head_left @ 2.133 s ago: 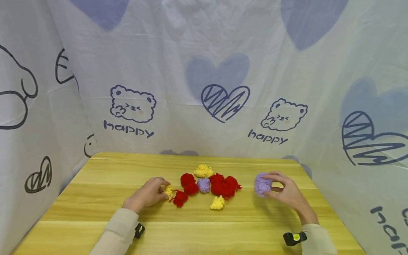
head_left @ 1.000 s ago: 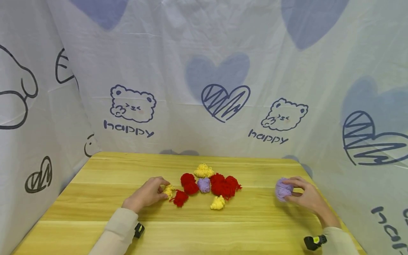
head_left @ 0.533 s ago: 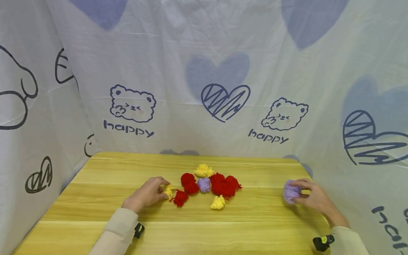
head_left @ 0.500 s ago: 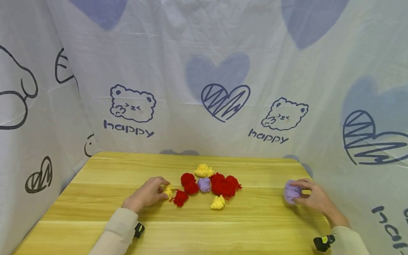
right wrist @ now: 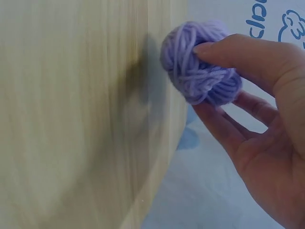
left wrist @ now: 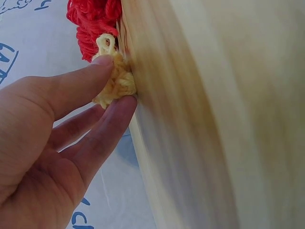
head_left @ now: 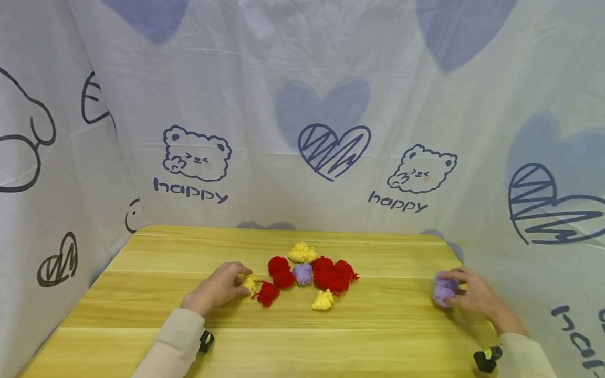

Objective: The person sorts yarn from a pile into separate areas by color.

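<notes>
At the right of the table, my right hand (head_left: 477, 294) holds a purple ball of yarn (head_left: 445, 289) between thumb and fingers. The right wrist view shows this purple ball (right wrist: 200, 64) just off the wood, its shadow beside it. My left hand (head_left: 219, 287) pinches a small yellow ball of yarn (left wrist: 121, 81) with thumb and fingertips, and that ball sits at the table surface. Close to it lies a small red ball of yarn (head_left: 268, 294). Several more balls make a cluster in the middle: red ones (head_left: 333, 275), a purple one (head_left: 302, 274) and a yellow one (head_left: 302, 253).
A separate yellow ball of yarn (head_left: 323, 300) lies in front of the red ones. The wooden table (head_left: 302, 346) ends at the back and sides against white cloth (head_left: 264, 157) printed with hearts and bears.
My right hand has carried the purple ball of yarn rightward and slightly nearer, from beside the red cluster toward the table's right edge. My left hand has stayed still on the yellow ball.
</notes>
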Motion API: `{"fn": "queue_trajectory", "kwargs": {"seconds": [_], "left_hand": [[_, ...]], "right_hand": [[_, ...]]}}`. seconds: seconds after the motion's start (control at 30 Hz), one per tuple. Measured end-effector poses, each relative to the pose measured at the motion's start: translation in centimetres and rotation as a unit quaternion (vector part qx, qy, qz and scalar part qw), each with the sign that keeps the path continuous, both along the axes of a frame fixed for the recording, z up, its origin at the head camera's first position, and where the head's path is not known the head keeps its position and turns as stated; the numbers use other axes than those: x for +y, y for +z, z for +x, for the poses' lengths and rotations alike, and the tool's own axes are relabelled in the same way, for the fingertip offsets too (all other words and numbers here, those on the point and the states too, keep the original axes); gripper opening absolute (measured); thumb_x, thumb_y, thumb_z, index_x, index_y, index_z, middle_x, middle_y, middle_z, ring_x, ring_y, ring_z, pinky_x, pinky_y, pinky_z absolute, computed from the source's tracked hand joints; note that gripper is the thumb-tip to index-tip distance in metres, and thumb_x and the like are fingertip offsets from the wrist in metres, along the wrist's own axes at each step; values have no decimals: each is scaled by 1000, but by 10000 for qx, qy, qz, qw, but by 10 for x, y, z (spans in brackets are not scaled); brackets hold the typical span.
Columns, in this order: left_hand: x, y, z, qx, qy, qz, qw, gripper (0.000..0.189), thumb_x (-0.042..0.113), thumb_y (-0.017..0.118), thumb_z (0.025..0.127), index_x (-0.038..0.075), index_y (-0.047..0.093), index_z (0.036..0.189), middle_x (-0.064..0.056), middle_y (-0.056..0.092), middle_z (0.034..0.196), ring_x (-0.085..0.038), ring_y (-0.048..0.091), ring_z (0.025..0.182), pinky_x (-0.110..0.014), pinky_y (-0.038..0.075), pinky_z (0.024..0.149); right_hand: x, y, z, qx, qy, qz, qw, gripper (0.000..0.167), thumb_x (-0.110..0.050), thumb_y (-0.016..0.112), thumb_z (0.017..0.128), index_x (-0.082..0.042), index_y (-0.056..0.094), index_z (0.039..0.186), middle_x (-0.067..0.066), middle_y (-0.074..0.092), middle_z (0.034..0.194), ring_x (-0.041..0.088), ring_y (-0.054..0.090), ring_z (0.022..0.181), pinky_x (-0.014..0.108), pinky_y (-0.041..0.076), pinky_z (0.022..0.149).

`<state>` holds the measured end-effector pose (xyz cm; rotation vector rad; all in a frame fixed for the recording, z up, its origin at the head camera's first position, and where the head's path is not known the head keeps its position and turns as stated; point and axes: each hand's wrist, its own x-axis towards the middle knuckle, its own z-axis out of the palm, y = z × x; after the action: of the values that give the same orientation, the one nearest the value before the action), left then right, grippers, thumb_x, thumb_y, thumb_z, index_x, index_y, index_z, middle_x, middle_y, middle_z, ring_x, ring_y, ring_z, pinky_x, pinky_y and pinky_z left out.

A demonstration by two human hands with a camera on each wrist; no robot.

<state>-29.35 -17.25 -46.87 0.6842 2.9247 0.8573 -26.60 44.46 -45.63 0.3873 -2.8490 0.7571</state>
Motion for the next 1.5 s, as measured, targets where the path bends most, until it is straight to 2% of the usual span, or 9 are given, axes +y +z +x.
{"fn": "queue_trajectory", "kwargs": {"seconds": [0.2,0.33,0.43,0.63,0.83,0.97,1.1,1.33,1.5], "left_hand": [[0,1,0,2,-15,23,10000,41,5,81,87,-6,70,125,-19,71,119,-23,71,92,-36,62,80],[1,1,1,-16,-3,1,10000,40,4,80,87,-6,70,125,-19,71,119,-24,72,92,-36,62,80],[1,1,1,-19,-2,-10,10000,41,4,80,87,-6,69,125,-19,71,119,-24,72,92,-36,62,80],[0,1,1,36,-33,-17,10000,41,5,80,87,-6,69,125,-19,71,119,-22,70,91,-35,61,79],[0,1,1,9,-5,5,10000,41,5,80,87,-6,69,126,-19,70,120,-22,70,92,-36,61,79],[0,1,1,-29,17,22,10000,41,5,80,88,-5,69,126,-19,70,121,-23,71,92,-36,62,80],[0,1,2,-39,22,17,10000,41,5,80,88,-5,69,126,-18,70,121,-22,71,92,-36,62,80],[-1,1,2,5,-22,49,10000,41,4,80,87,-7,69,126,-20,70,120,-24,71,92,-36,62,79],[-1,0,1,46,-32,52,10000,41,4,80,87,-7,69,125,-19,71,119,-24,71,92,-36,62,79]], "right_hand": [[3,3,-2,205,81,734,9971,49,-7,92,59,-1,77,105,23,65,109,26,63,90,38,59,73],[1,3,-4,198,129,1094,9937,45,-12,93,58,-6,78,100,23,67,108,30,64,90,39,55,74],[-1,2,-5,219,231,1075,9937,45,-14,94,61,-6,78,102,23,70,110,33,67,93,41,57,76],[-4,-1,-2,-98,237,519,9983,50,-18,92,74,-1,74,118,29,69,124,42,68,108,47,61,84],[-7,-1,0,-415,88,-90,9991,30,-11,77,91,4,74,117,38,56,140,56,57,125,48,61,88],[-7,-1,0,-350,118,-133,9992,25,-10,79,89,3,77,110,38,58,138,56,57,125,47,61,87],[-8,-2,-2,-208,158,106,9996,32,-16,84,85,3,78,111,36,62,134,55,60,122,49,61,87],[-15,-1,-4,-202,204,585,9979,47,-18,86,82,7,72,119,32,67,128,52,64,118,62,53,96],[-17,-2,-5,-260,161,568,9979,56,-13,87,81,14,65,125,31,70,121,42,69,106,56,58,89]]}}
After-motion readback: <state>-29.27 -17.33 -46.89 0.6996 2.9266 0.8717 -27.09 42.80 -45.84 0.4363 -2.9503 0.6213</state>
